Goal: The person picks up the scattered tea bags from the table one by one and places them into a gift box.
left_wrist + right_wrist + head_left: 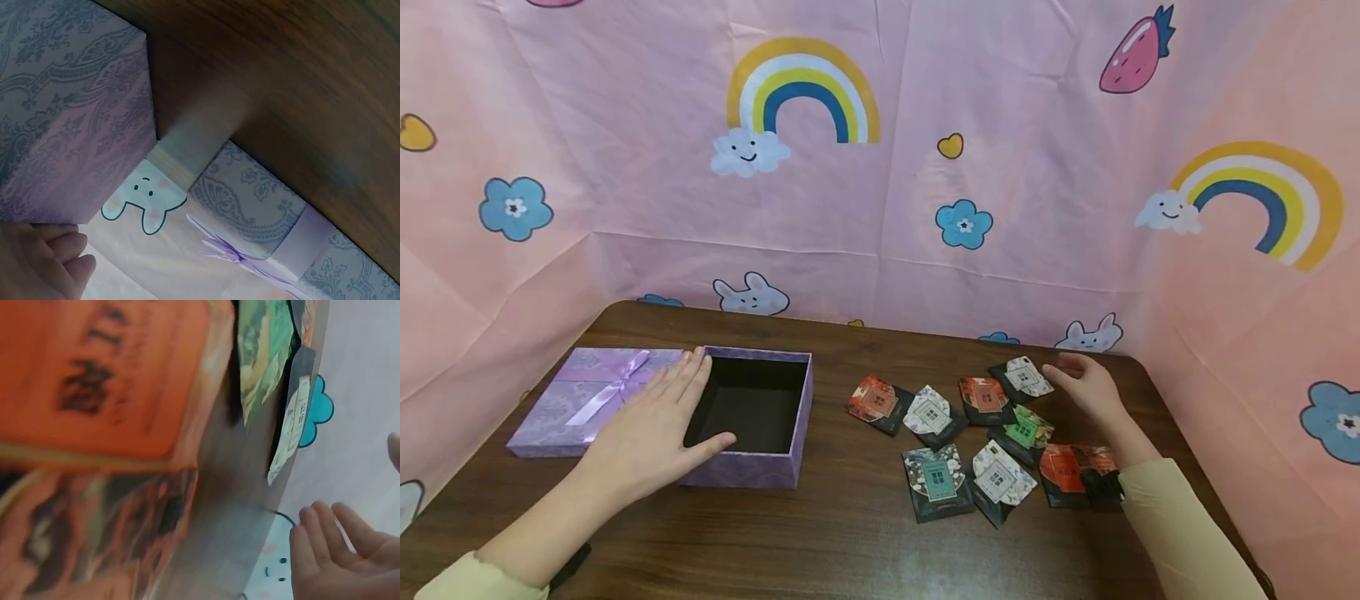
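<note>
My left hand [651, 425] lies along the left side of an open purple patterned box [745, 471], its fingers straight and the thumb out over the near rim. The box's dark inside shows nothing in it. In the left wrist view curled-looking fingertips [72, 256] are at the edge of the box wall [94, 125]. My right hand [1090, 387] is just right of a white-labelled sachet [1026, 377] at the back, with nothing in its fingers. Its fingers [319, 537] look nearly straight in the right wrist view. Beneath that wrist lies a red-orange sachet [1067, 475].
A purple lid [561, 408] with a ribbon bow lies left of the box. Several other flat sachets are spread to the box's right, among them a green one [1026, 429], a teal-labelled one [938, 482] and an orange one [877, 402]. Printed cloth [850, 208] hangs behind the wooden table [820, 550].
</note>
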{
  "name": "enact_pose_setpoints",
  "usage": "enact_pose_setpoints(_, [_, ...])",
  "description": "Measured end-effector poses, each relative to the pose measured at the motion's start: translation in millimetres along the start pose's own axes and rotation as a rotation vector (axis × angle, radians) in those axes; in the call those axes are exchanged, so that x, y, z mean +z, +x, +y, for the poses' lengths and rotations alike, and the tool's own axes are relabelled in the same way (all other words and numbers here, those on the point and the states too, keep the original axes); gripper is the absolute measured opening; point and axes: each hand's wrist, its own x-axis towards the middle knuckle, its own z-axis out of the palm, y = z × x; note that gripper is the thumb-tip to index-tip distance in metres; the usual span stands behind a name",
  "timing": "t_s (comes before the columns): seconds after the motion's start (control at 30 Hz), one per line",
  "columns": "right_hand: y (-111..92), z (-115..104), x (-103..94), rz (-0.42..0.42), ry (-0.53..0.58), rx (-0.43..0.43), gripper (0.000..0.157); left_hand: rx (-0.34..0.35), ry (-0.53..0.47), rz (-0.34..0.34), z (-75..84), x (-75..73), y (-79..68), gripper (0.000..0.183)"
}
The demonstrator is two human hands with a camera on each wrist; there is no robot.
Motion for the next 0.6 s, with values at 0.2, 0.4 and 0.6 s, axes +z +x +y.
enact_pose_setpoints(0.2, [15,2,8.7,-0.005,0.15,0.091,0.066,0.028,0.009,0.001,-4.6,0.3,2.0,0.111])
enact_pose_setpoints(0.4, [28,7,15.2,-0.022,0.166,0.132,0.066,0.031,0.009,0.009,-5.4,0.5,2.2,0.11])
enact_pose_setpoints(0.6, [32,13,20.9,-0.044,0.11,0.117,0.066,0.036,0.012,0.015,-5.8,2.9,2.6,0.109])
